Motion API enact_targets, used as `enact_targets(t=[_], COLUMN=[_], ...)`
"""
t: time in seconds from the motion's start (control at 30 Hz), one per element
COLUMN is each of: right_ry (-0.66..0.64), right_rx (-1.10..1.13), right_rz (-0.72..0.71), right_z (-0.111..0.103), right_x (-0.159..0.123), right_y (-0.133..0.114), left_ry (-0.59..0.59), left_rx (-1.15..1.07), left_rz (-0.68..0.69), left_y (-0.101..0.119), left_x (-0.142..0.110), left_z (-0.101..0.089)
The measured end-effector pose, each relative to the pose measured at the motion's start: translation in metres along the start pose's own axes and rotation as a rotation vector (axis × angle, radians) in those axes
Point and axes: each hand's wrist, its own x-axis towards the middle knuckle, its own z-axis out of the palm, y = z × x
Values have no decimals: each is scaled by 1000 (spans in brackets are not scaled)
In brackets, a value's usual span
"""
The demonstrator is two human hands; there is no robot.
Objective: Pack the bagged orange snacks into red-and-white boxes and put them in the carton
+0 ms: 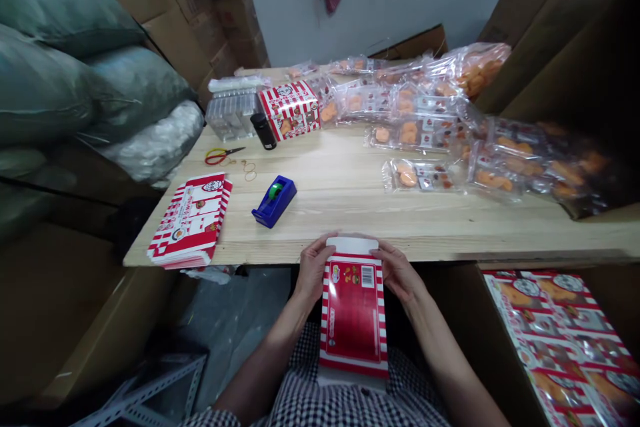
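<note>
Red carton (353, 310), long axis forward, flap (353, 245) foremost, pinched by left hand (313, 267) and right hand (399, 271).

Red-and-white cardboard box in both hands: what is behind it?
Behind the box, pale wooden table shows past its top, black-and-white checked cloth beside its lower end; whatever it covers is hidden.

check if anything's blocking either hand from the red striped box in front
Nothing visible is: the left hand and right hand both grip the box directly, near its upper end. The blue tape dispenser sits apart on the table.
</note>
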Motion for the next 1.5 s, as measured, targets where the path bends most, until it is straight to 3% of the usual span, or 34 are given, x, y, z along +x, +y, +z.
enact_targets(t=[0.13,0.3,0.37,0.53,0.67,0.8,1.03,1.17,1.33,1.5], right_ry=[30,-118,-105,-25,-71,-113,-52,-156,-210,-284], right_rx=[111,164,182,99,69,86,-95,-186,-374,-373], right_rz=[79,194,216,154,38,6,21,-20,-58,-56], right_z=[-4,-7,-7,-5,-4,-8,-11,-10,-13,-12], right_x=[-1,4,6,1,-7,-11,-11,-5,4,12], right_y=[1,-4,-2,2,2,2,-2,-12,-19,-23], left_ry=[-90,-173,-210,-207,-207,-312,-403,-502,-471,-434], left_rx=[54,44,47,136,180,167,506,646,691,653], left_rz=[33,-59,-76,-31,70,53,88,109,125,68], left_y=[-1,7,11,9,1,0,15,31,35,32], left_x=[0,1,1,0,-1,-4,-2,5,15,20], left_z=[-3,-5,-4,-7,-16,-22,-20,-15,-12,-12])
